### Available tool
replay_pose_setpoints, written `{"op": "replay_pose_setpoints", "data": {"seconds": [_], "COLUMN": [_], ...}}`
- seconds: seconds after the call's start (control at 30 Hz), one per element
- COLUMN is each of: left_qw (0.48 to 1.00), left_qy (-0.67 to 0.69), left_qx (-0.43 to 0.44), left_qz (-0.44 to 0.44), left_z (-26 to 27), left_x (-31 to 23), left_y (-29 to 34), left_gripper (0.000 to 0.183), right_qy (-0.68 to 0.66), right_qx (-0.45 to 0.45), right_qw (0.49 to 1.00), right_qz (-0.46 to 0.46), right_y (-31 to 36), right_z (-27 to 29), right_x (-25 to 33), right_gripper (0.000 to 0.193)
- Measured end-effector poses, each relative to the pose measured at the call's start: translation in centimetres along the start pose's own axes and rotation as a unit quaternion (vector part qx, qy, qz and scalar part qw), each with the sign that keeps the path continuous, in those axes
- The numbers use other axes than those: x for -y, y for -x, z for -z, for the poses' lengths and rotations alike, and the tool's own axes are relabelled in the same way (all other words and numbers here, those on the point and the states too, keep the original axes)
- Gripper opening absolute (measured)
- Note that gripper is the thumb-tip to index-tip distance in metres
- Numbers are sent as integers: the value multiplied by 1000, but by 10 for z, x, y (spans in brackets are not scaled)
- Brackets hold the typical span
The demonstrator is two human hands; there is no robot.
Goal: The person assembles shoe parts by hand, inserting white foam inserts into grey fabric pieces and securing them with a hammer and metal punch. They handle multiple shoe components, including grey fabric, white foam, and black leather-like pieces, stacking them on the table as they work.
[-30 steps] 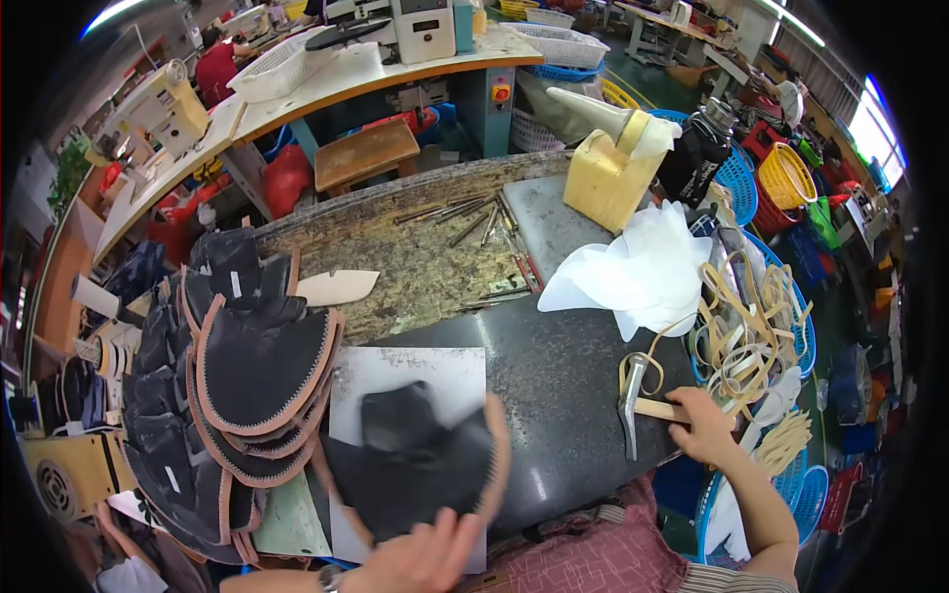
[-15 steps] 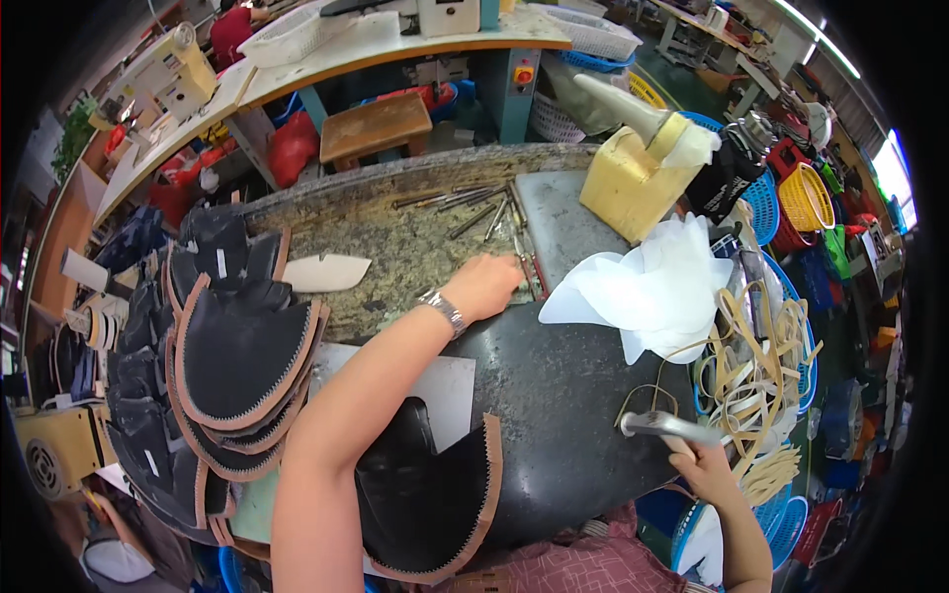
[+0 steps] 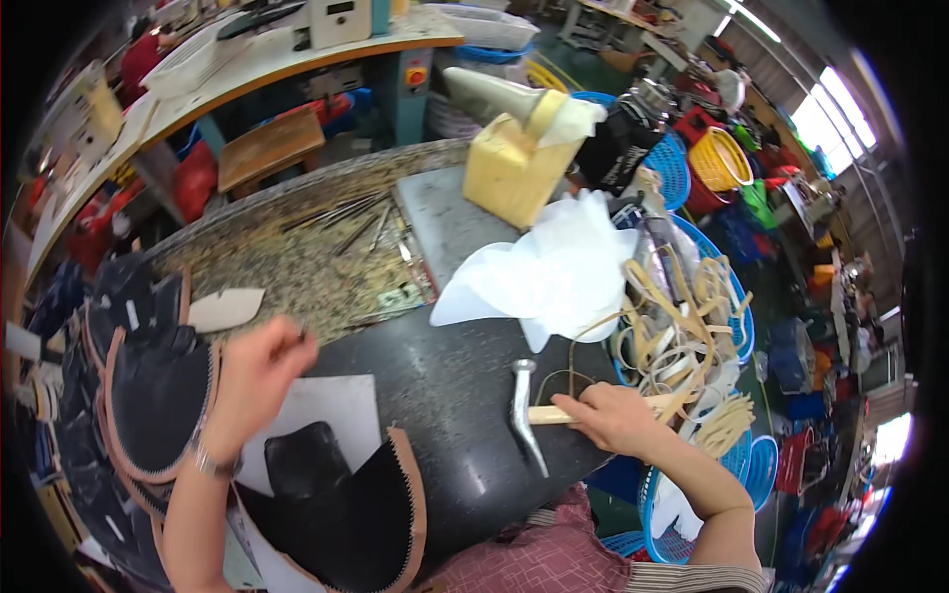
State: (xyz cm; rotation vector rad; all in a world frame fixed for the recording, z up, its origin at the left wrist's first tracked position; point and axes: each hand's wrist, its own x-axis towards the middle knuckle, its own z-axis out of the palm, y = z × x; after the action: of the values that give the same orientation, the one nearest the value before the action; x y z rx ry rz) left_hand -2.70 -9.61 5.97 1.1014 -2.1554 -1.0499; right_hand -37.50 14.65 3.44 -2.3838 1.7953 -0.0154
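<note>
My right hand (image 3: pixel 615 420) grips a hammer (image 3: pixel 521 420) by its pale wooden handle; the curved metal head is over the black work surface (image 3: pixel 445 376). My left hand (image 3: pixel 255 381) is closed, fingers pinched, with a small dark tip showing at them that I cannot make out. Below it lies a black leather piece (image 3: pixel 346 524) with a zigzag-cut edge and a tan border, partly over a pale grey plate (image 3: pixel 346 400). Left of my left hand, partly behind it, is a stack of similar black leather pieces (image 3: pixel 158 400).
Several thin metal tools (image 3: pixel 361 232) lie at the bench's far side, near a pale blade-shaped piece (image 3: pixel 225 309). A yellowish block container (image 3: pixel 514 173) and white sheets (image 3: pixel 554 267) stand right of them. Beige straps (image 3: pixel 682 336) fill a blue basket (image 3: pixel 743 316) at the right.
My left hand has come back from near the metal tools toward the leather piece, fingers now pinched. The hammer has moved left over the surface and turned. The view has shifted right.
</note>
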Motion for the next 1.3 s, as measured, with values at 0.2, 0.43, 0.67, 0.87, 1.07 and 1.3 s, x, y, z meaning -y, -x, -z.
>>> {"op": "replay_pose_setpoints", "data": {"seconds": [0.2, 0.43, 0.67, 0.87, 1.07, 1.3], "left_qw": [998, 980, 999, 987, 992, 994], "left_qy": [-44, 69, 14, 32, -5, -35], "left_qx": [11, -28, 36, 87, 58, 69], "left_qz": [43, 187, 12, -134, -109, 76], "left_z": [11, 18, -20, -174, -262, -270], "left_x": [-5, 25, -46, -66, -86, -97], "left_y": [101, 124, 46, -105, -181, -190], "left_gripper": [12, 13, 14, 20, 18, 15], "right_qy": [-1, -60, -83, 3, 5, -79], "right_qx": [0, -73, -200, -87, -43, -79], "right_qw": [1000, 996, 950, 974, 987, 981], "right_qz": [8, 0, -226, -211, -157, -156], "right_y": [14, -12, -68, -125, -119, -165], "right_z": [-20, 14, 86, 72, 88, 44], "right_x": [-11, -15, -181, -270, -275, -296], "right_gripper": [43, 45, 23, 19, 19, 24]}}
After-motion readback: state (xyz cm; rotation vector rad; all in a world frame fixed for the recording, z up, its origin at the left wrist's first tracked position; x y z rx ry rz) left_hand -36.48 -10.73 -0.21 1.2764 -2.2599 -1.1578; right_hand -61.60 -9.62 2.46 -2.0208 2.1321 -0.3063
